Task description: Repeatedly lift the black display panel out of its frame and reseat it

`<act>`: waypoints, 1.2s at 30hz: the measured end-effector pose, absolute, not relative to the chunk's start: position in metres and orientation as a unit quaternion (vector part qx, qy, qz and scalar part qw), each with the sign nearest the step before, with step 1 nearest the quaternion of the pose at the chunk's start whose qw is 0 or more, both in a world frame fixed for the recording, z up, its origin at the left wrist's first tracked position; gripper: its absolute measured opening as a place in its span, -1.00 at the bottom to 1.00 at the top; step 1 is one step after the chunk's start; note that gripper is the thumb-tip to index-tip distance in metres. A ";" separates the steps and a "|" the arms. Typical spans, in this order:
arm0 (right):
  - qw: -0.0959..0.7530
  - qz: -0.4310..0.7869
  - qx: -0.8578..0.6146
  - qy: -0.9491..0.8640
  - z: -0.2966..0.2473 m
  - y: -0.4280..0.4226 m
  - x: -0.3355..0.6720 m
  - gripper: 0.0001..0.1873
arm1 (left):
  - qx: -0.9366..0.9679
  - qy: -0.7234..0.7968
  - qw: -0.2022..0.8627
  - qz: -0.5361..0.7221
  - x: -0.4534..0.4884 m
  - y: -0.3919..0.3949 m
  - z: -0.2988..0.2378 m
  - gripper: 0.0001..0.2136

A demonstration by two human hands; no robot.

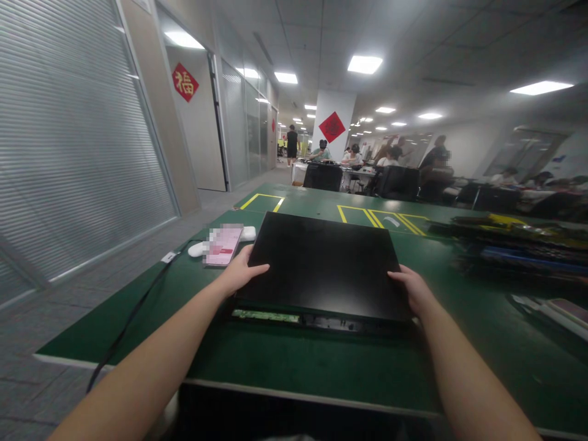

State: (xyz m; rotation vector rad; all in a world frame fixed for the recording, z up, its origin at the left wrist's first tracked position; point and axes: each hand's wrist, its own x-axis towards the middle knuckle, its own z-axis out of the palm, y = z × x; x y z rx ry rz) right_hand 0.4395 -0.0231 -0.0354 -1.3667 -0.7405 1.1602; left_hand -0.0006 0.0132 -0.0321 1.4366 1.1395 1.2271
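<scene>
A flat black screen panel point(326, 263) lies in front of me, low over the green table; whether it rests on the tabletop or is slightly raised, I cannot tell. Along its near edge runs a strip of green circuit board point(266, 316) beside a black section. My left hand point(239, 274) grips the panel's left side, thumb on top and the other fingers mostly hidden at the edge. On the opposite side my right hand point(413, 291) holds the right edge the same way, its thumb lying on the top face.
Left of the panel lie a phone point(230, 245) and a white rounded object point(197, 249). A black cable point(131, 327) hangs over the left table edge. At right sit a blurred stack of dark panels point(523, 245) and a light flat item point(565, 312). Yellow tape point(353, 209) marks the far tabletop.
</scene>
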 end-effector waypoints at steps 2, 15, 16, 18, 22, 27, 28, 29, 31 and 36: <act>0.563 0.489 -0.586 -0.318 -0.036 -0.023 0.441 -0.61 | 0.587 0.464 0.443 0.494 -0.003 0.015 -0.035 -0.38; 0.551 0.467 -0.602 -0.340 -0.039 -0.022 0.444 -0.62 | 0.591 0.485 0.430 0.480 -0.011 0.025 -0.049 -0.37; 0.550 0.469 -0.603 -0.338 -0.039 -0.022 0.444 -0.62 | 0.591 0.482 0.431 0.482 -0.011 0.025 -0.050 -0.36; 0.550 0.473 -0.602 -0.333 -0.039 -0.022 0.444 -0.62 | 0.593 0.473 0.434 0.486 -0.011 0.025 -0.050 -0.34; 0.555 0.478 -0.596 -0.329 -0.039 -0.022 0.443 -0.62 | 0.593 0.460 0.441 0.493 -0.011 0.026 -0.051 -0.27; 0.555 0.475 -0.601 -0.325 -0.039 -0.022 0.444 -0.63 | 0.587 0.453 0.455 0.493 -0.011 0.025 -0.051 -0.26; 0.555 0.475 -0.601 -0.325 -0.040 -0.021 0.444 -0.63 | 0.587 0.453 0.457 0.492 -0.011 0.024 -0.051 -0.26; 0.555 0.475 -0.600 -0.326 -0.040 -0.021 0.445 -0.63 | 0.586 0.453 0.457 0.491 -0.011 0.024 -0.050 -0.26; 0.555 0.475 -0.598 -0.330 -0.041 -0.020 0.446 -0.63 | 0.587 0.456 0.457 0.489 -0.011 0.024 -0.049 -0.28; 0.552 0.468 -0.604 -0.333 -0.041 -0.021 0.446 -0.62 | 0.584 0.460 0.461 0.484 -0.010 0.022 -0.046 -0.31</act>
